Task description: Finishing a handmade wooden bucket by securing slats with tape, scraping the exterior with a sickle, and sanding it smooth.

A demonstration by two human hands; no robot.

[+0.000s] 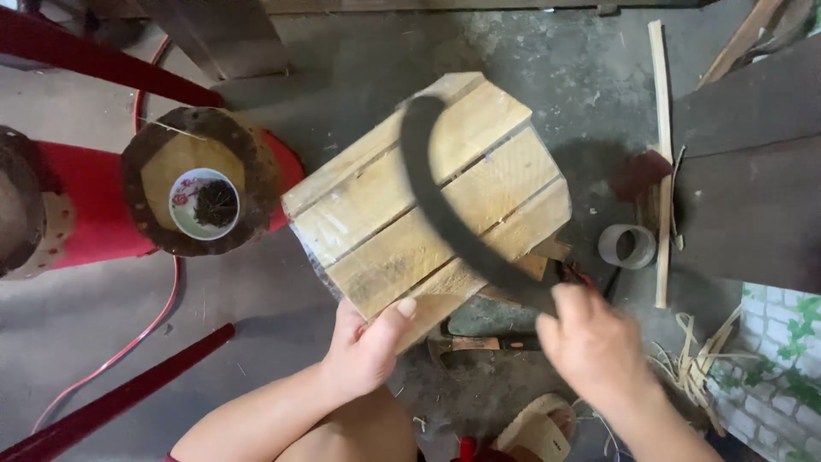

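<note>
1 crate (428,197), 1 sickle (445,205), 1 bowl (203,203), 1 tape roll (627,246).

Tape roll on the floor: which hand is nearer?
Right. The right hand, gripping the curved blade, is just below-left of the tape roll; the left hand holds the wooden crate farther left.

stool (201,192) left, tape roll (627,246) right

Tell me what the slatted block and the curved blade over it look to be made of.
Slatted block: pale unfinished wood, with visible grain and gaps between planks; left hand grips its edge. Curved blade: dark, matte, probably metal, though motion blur hides its surface; right hand holds it.
</note>
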